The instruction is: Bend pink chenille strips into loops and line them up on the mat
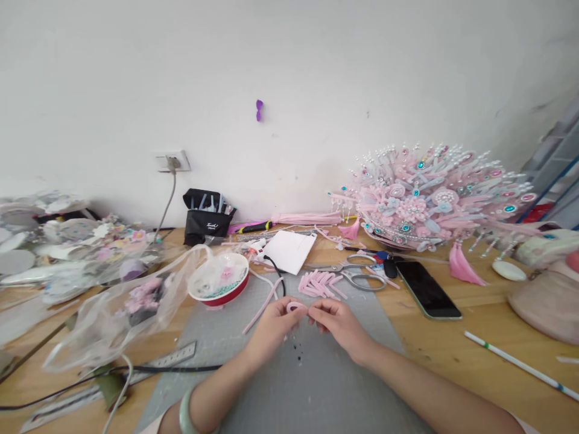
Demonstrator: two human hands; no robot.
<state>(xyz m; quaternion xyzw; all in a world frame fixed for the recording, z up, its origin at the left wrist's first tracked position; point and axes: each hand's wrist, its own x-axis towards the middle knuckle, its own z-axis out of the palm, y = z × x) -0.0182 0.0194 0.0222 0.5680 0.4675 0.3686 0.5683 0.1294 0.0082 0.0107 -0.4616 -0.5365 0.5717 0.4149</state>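
Note:
My left hand is closed in a pinch on a small loop of pale pink pipe cleaner, held over the grey cutting mat. My right hand is pinched shut close beside it, its fingertips near the loop's right side; what lies between them is too small to make out. Just beyond the hands lies a pile of short pink pipe cleaner pieces. Grey-handled scissors rest behind that pile. A longer pink pipe cleaner lies left of my hands.
A red-rimmed bowl of beads and a clear plastic bag stand left. White paper lies behind. A phone, a white pen-like stick and a large beaded pink headdress are right. A black cable crosses the left side.

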